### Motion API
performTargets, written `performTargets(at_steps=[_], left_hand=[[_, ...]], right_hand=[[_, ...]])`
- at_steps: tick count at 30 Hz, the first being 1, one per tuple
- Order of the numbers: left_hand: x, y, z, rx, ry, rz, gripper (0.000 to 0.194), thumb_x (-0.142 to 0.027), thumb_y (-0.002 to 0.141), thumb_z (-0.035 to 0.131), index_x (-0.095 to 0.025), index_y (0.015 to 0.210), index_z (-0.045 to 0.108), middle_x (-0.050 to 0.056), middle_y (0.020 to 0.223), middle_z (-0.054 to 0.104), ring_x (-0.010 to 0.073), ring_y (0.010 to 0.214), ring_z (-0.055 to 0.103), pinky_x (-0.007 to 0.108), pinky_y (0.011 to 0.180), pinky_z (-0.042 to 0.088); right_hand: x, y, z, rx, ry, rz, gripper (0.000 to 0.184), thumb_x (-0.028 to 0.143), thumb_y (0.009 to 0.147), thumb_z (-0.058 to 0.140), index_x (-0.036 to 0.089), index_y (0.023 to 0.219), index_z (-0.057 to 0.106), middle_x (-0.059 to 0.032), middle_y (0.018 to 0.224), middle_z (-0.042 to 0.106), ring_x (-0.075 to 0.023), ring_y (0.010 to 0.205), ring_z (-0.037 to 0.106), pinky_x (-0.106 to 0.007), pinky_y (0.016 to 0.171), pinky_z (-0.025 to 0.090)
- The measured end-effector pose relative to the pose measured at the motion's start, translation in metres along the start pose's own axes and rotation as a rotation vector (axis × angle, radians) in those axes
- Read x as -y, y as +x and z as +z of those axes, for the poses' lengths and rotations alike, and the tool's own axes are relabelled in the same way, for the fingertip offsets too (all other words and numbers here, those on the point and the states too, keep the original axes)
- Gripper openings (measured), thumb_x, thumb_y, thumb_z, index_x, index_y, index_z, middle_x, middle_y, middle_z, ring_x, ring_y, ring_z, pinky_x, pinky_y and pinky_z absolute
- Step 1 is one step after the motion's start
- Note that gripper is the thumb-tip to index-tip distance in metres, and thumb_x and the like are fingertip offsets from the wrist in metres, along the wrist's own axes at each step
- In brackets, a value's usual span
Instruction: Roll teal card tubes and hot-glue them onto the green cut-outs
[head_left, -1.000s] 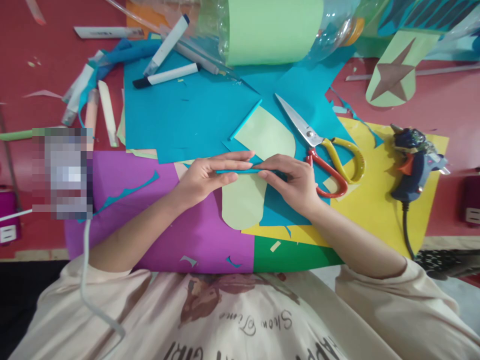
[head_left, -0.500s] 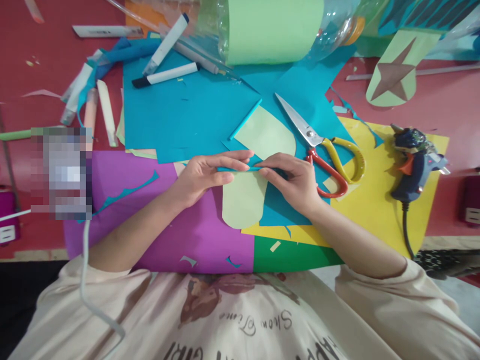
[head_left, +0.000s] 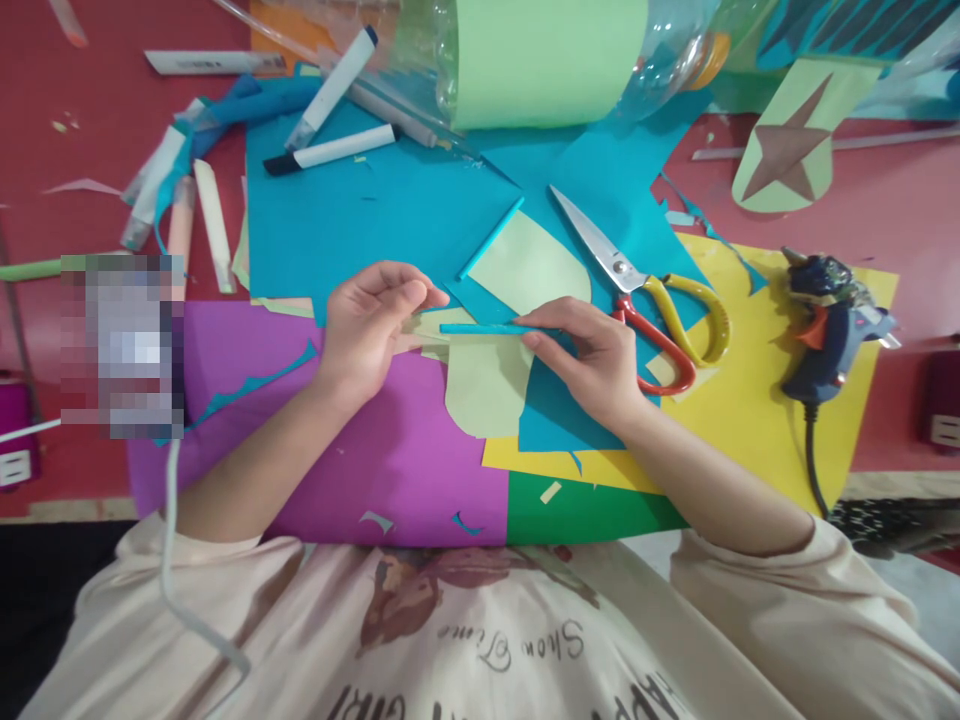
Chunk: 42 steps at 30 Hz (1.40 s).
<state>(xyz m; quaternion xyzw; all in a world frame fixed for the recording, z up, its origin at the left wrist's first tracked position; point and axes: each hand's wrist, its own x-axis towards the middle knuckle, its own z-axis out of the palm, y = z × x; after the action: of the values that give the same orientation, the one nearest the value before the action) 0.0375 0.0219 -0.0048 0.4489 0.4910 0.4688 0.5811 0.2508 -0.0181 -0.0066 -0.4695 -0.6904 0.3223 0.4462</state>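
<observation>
My right hand (head_left: 589, 355) pinches the right end of a light green paper piece (head_left: 491, 385) between thumb and fingers. That piece has a rounded lower end and a narrow blue strip (head_left: 480, 329) along its straight top edge. To its left, my left hand (head_left: 371, 330) is raised off the paper, fingers curled and thumb against them, with nothing visible in it. Just behind the hands lies a second light green rounded piece (head_left: 532, 265), also with a blue strip (head_left: 491, 238) on its straight edge. Scissors (head_left: 621, 270) with red and yellow handles rest beside my right hand.
Blue paper (head_left: 337, 240), purple paper (head_left: 300, 460) and yellow paper (head_left: 750, 420) cover the red table. A glue gun (head_left: 821, 330) lies at right, markers (head_left: 345, 148) at upper left. A large clear bottle (head_left: 667, 70) wrapped in green paper lies at the back.
My left hand has let go of the strip's left end and drawn back leftward, its fingers curling in. My right hand keeps its pinch, and the paper piece has risen slightly.
</observation>
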Motion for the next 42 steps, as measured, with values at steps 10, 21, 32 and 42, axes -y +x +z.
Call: performTargets(at_steps=[10, 21, 32, 42], left_hand=[[-0.004, -0.002, 0.003, 0.045, 0.062, 0.133, 0.047, -0.066, 0.079, 0.057, -0.024, 0.060, 0.049, -0.005, 0.044, 0.049, 0.0112, 0.045, 0.054, 0.025, 0.048, 0.045], [-0.003, -0.002, 0.003, -0.032, 0.055, 0.213, 0.064, -0.065, 0.080, 0.057, -0.021, 0.041, 0.030, -0.006, 0.030, 0.026, 0.0081, 0.031, 0.036, 0.026, 0.037, 0.031], [0.002, -0.009, -0.001, 0.215, 0.169, 0.108, 0.054, -0.059, 0.075, 0.067, -0.029, 0.119, 0.057, 0.004, 0.112, 0.070, 0.0214, 0.109, 0.065, 0.030, 0.086, 0.053], [-0.002, -0.026, 0.005, 0.282, 0.283, 0.097, 0.069, -0.039, 0.072, 0.076, -0.031, 0.134, 0.046, 0.006, 0.117, 0.068, 0.0160, 0.082, 0.072, 0.020, 0.065, 0.056]], right_hand=[[0.003, -0.002, 0.001, 0.020, -0.027, -0.065, 0.012, 0.027, 0.086, 0.062, 0.024, 0.089, 0.073, -0.0030, 0.084, 0.074, -0.0177, 0.079, 0.068, -0.034, 0.072, 0.057], [0.004, -0.002, 0.000, 0.035, 0.006, -0.085, 0.012, 0.024, 0.085, 0.063, 0.024, 0.090, 0.073, -0.0028, 0.083, 0.074, -0.0172, 0.079, 0.069, -0.032, 0.072, 0.057], [0.006, -0.003, 0.000, 0.077, 0.000, -0.067, 0.012, 0.024, 0.086, 0.062, 0.024, 0.091, 0.073, -0.0026, 0.085, 0.074, -0.0168, 0.080, 0.069, -0.031, 0.073, 0.057], [0.007, -0.006, 0.001, 0.097, -0.001, -0.069, 0.013, 0.023, 0.085, 0.063, 0.023, 0.094, 0.074, -0.0039, 0.087, 0.074, -0.0163, 0.082, 0.069, -0.031, 0.074, 0.057]])
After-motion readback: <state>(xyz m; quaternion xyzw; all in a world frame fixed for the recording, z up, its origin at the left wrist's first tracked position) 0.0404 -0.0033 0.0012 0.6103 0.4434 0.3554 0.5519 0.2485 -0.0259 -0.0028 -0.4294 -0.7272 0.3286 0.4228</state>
